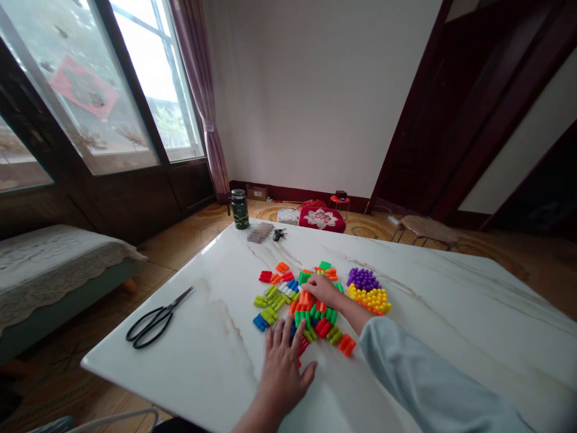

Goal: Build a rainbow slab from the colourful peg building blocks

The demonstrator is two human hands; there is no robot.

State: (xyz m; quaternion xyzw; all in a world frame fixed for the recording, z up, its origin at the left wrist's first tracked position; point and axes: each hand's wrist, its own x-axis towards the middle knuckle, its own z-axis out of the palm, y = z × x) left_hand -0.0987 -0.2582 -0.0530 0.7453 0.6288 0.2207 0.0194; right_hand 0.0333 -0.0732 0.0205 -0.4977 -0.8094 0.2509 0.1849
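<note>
A heap of small coloured plastic pieces [288, 297] in red, orange, green, blue and white lies on the white marble table [202, 361]. My left hand [283, 367] rests flat on the table at the heap's near edge, fingers spread and open. My right hand [321, 290] reaches into the middle of the heap, fingers curled down onto the pieces; what they pinch I cannot make out. Right of the heap lie a cluster of purple beads [363, 279] and a cluster of yellow beads [372, 299].
Black scissors [155, 322] lie at the table's left. A camouflage bottle [240, 209], a blurred flat item [260, 232] and keys [278, 234] sit at the far edge. A bed [54, 264] stands left, a stool [424, 228] and red cushion [321, 218] beyond.
</note>
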